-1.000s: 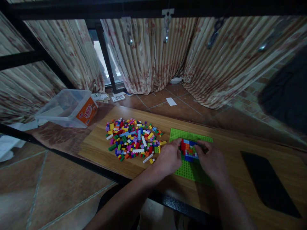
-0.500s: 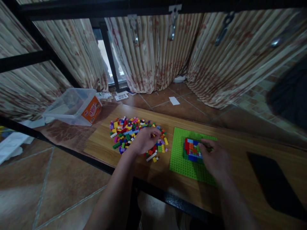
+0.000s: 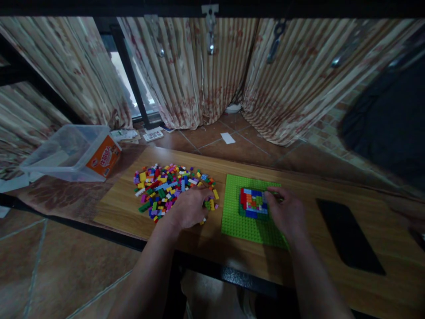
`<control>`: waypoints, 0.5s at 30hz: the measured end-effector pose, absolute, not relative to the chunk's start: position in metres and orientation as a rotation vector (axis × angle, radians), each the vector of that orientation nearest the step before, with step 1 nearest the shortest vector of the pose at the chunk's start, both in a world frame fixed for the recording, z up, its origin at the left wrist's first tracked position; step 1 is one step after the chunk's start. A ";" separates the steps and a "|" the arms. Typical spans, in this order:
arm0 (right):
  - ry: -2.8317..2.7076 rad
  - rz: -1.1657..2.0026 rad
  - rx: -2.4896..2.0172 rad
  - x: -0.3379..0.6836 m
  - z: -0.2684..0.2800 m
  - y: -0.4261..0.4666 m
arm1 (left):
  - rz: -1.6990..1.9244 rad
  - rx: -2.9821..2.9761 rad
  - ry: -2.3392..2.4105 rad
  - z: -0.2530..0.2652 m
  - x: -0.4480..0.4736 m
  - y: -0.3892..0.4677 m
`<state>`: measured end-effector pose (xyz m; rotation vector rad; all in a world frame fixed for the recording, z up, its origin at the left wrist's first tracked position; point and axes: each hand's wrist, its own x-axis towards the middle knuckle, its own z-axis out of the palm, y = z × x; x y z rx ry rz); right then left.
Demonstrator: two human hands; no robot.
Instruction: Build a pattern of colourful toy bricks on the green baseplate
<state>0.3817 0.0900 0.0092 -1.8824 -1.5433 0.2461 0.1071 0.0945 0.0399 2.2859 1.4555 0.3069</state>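
My left hand [image 3: 191, 207] is low over the right side of a pile of loose toy building bricks [image 3: 162, 188]. Its thumb and forefinger are apart, with a few small yellow and green bricks near the tips. My right hand [image 3: 288, 213] is at the right edge of a square brick build [image 3: 254, 203], thumb and forefinger curled together. Whether a small brick sits between those fingertips I cannot make out. The build, with blue, red, orange and white bricks on top, stands on a bright green studded baseplate [image 3: 232, 221].
A clear plastic tub [image 3: 66, 153] with an orange label stands left of the pile. A flat black object [image 3: 348, 237] lies on the wooden tabletop [image 3: 308, 266] at the right. Striped curtains [image 3: 199, 75] hang behind, and a white paper [image 3: 227, 138] lies on the tiled floor.
My left hand has come down closer to the bricks at the pile's right side. My right hand remains by the build. The whole view has shifted, with objects now farther left.
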 end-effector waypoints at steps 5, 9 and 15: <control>-1.536 0.258 -1.864 0.382 0.009 0.090 | 0.338 2.284 1.458 0.040 0.105 0.096; -1.534 0.283 -1.870 0.380 0.009 0.091 | 0.355 2.246 1.443 0.040 0.102 0.097; -1.547 0.293 -1.880 0.380 0.010 0.090 | 0.466 2.152 1.446 0.046 0.088 0.100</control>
